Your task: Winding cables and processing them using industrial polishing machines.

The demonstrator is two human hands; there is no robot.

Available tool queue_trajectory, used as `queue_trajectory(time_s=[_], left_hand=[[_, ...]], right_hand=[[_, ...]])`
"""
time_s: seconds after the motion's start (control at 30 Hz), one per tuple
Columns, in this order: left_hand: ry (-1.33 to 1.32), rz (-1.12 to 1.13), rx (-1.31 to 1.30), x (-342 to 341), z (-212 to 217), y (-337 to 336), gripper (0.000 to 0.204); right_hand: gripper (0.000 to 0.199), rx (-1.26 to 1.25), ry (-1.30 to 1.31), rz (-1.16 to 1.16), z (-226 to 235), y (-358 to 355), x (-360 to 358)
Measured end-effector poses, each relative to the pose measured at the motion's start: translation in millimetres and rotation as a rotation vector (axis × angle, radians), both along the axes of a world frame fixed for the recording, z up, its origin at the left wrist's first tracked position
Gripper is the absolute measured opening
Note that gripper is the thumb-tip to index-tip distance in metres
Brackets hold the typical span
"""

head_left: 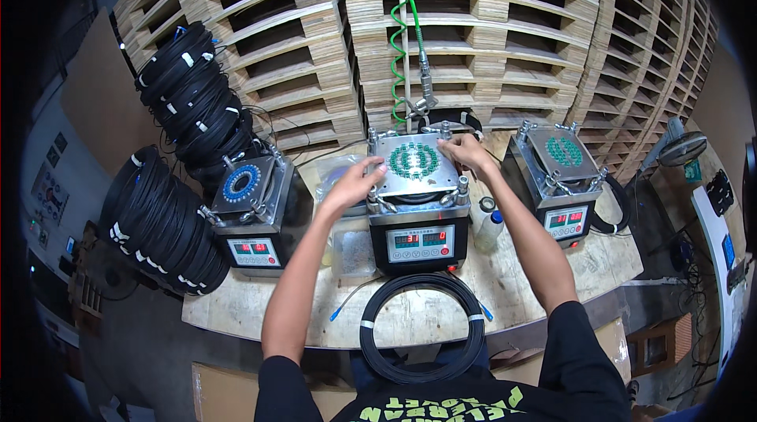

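Observation:
In front of me a black benchtop machine carries a square metal plate with rings of green connectors around its middle. My left hand is at the plate's left edge, its fingers curled against the rim. At the far right corner my right hand closes its fingers on the plate's edge, beside a corner post. The undersides of both hands' grips are hidden. Clamp knobs stand at the plate's near corners.
Similar machines stand at left and right. A black cable coil with blue-tipped ends overhangs the wooden table's front. A bottle sits right of the middle machine. Black cable coils pile at left; a green air hose hangs before pallets.

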State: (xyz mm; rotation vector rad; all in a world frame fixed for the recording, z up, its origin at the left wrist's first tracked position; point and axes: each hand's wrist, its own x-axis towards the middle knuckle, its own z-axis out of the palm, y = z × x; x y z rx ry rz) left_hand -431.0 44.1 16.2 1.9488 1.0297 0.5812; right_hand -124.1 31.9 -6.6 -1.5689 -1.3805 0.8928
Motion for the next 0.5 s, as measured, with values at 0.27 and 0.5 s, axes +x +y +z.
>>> queue_trajectory(time_s=[0.27,0.5], left_hand=[[-0.263,0.007,0.012,1.9,21.6,-28.6,0.065],[-0.239,0.201,0.435,-3.6,-6.9,13.3,0.032]], right_hand=[[0.023,0.07,0.582,-0.167,40.0,-0.3,-14.4],[0.032,0.153,0.711,-0.022,99.6,17.4,-72.2]])
